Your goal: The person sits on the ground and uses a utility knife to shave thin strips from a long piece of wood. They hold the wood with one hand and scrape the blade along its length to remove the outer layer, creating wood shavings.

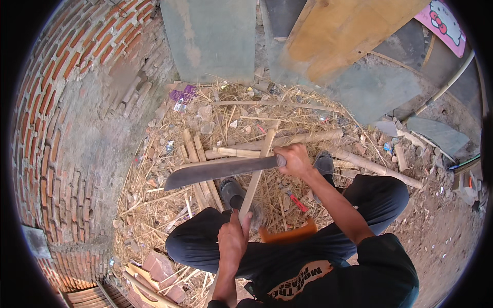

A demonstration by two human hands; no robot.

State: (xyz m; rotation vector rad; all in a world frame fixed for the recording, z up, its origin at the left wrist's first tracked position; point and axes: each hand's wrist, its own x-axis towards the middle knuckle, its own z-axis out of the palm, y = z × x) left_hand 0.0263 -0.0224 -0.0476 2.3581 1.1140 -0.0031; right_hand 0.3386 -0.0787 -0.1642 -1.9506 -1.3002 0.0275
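In my right hand (295, 160) is the handle of a machete (221, 172), its broad dark blade pointing left. My left hand (233, 238) is closed around the lower end of a split bamboo strip (253, 189), which slants up and away from me. The blade crosses the strip near its upper half; whether the two touch I cannot tell. Beyond the strip lies a thick bamboo pole (303, 137) on the ground. Several cut bamboo pieces (197, 149) rest to the left of it, near my left shoe (232, 192).
A brick wall (67, 128) rises at the left. Grey boards (210, 41) and a brown panel (349, 31) lean at the back. A red-handled tool (298, 203) lies between my feet, near an orange seat (288, 233). Another bamboo pole (377, 168) extends right, amid straw and rubble.
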